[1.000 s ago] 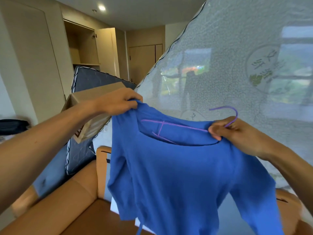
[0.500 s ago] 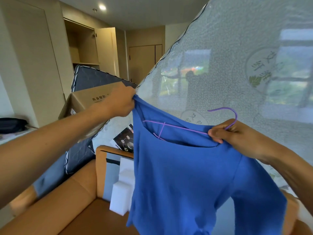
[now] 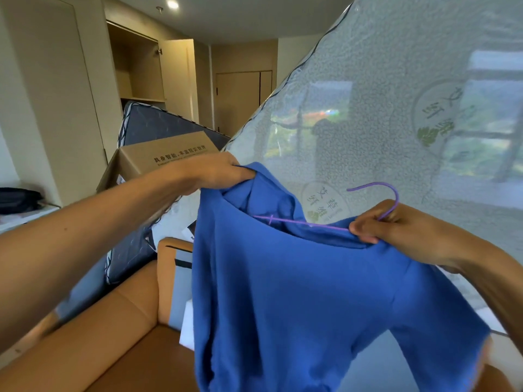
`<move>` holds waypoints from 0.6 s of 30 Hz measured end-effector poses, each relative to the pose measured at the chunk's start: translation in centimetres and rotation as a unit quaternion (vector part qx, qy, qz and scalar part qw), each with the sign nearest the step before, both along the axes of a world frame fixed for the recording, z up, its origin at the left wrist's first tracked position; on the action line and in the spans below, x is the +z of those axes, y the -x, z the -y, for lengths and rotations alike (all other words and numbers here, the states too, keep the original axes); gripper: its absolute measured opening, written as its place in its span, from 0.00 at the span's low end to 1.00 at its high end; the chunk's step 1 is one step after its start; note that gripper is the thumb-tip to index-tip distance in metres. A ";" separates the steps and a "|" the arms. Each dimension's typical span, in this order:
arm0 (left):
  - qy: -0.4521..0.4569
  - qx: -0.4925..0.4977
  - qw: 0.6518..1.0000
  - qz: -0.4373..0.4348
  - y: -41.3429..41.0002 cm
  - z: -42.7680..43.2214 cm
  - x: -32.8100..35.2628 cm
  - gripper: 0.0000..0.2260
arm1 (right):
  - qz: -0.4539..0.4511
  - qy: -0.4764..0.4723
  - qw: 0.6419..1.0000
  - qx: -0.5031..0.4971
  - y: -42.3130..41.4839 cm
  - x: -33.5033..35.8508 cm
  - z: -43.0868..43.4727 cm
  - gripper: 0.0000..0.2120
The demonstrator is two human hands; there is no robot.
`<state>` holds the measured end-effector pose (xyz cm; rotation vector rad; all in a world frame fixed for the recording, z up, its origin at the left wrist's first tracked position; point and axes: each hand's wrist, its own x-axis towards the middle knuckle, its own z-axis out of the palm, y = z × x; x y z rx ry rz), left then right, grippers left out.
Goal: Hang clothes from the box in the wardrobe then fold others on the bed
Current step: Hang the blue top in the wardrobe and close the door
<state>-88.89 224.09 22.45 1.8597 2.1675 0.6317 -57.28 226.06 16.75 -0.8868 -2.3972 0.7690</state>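
Close below, from six o'clock up to the centre, a blue top (image 3: 311, 292) hangs in the air between both hands, over a tan seat (image 3: 127, 321) at seven o'clock. At three o'clock the right hand (image 3: 396, 230) pinches the collar together with the neck of a thin purple hanger (image 3: 297, 222), whose bar runs inside the neckline while its hook stands free above the knuckles. At ten o'clock of the garment the left hand (image 3: 215, 171) grips the other shoulder in a closed fist, lifting it higher than the hanger's end, so that shoulder does not look seated on the wire. The knit seems soft, light and limp. It would likely sag and slide off a smooth wire if let go unevenly, so the shoulder seam is the place to hold, and the hook afterwards. Behind the left hand sits a cardboard box (image 3: 164, 157), with a plastic-wrapped mattress (image 3: 396, 94) leaning from one to three o'clock. Farthest, at eleven o'clock, the wardrobe (image 3: 138, 69) stands open.
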 end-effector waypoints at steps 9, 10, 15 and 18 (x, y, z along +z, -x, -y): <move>-0.138 -0.002 0.973 -0.186 -2.7 -0.3 -2.2 0.22 | 0.080 0.012 0.994 0.078 4.5 -0.7 1.9 0.20; -0.174 0.014 0.955 -0.240 -1.7 -0.2 -2.5 0.22 | 0.067 0.022 0.995 0.077 3.9 -0.5 1.9 0.21; -0.185 0.038 0.918 -0.348 1.7 0.4 -3.4 0.21 | 0.032 0.033 0.997 0.057 2.5 0.1 1.5 0.19; -0.161 -0.016 0.952 -0.259 0.7 0.9 -3.8 0.14 | 0.034 0.047 0.996 0.066 4.4 -0.8 1.8 0.19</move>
